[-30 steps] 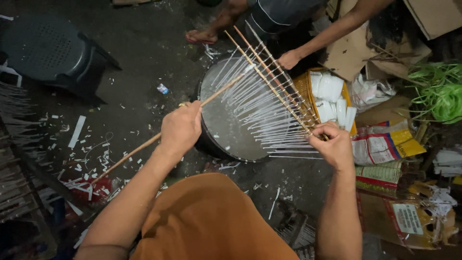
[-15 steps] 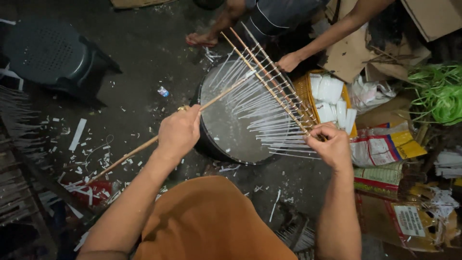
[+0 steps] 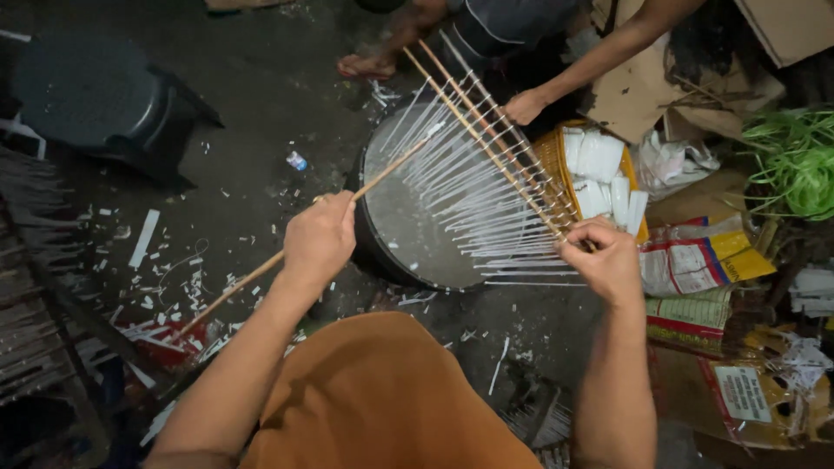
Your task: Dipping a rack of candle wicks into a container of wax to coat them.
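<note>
Over the drum: a person's two bare hands work a rack of thin white sticks above a round dark drum [image 3: 408, 234] that stands on the floor.
Left hand [image 3: 320, 240]: fingers curled tight around a long wooden stick [image 3: 261, 269], gripped near its middle.
Stick's axis: it runs on a diagonal, low end down at the left over the littered floor, high end up at the right, its tip reaching in among the white sticks above the drum.
Right hand [image 3: 605, 259]: closed on the near end of the paired wooden rails [image 3: 486, 143], thumb and fingers pinching them together.
Rails' axis: long and straight, pointing away from the person, up and to the left, toward a seated person's foot [image 3: 369, 65].
White sticks [image 3: 486, 204]: many, held across the rails, fanning out leftward over the drum top.
Other hand [image 3: 526, 106]: a second person's, resting just beside the rails' far stretch.
Beside the drum: a yellow crate [image 3: 556, 156] of white rolls, printed bags [image 3: 704, 260], green strands [image 3: 795, 161] at the right.
Floor [image 3: 261, 104]: dark, bare concrete, strewn with white paper scraps [image 3: 143, 239]; a dark plastic stool [image 3: 95, 95] at the upper left.
</note>
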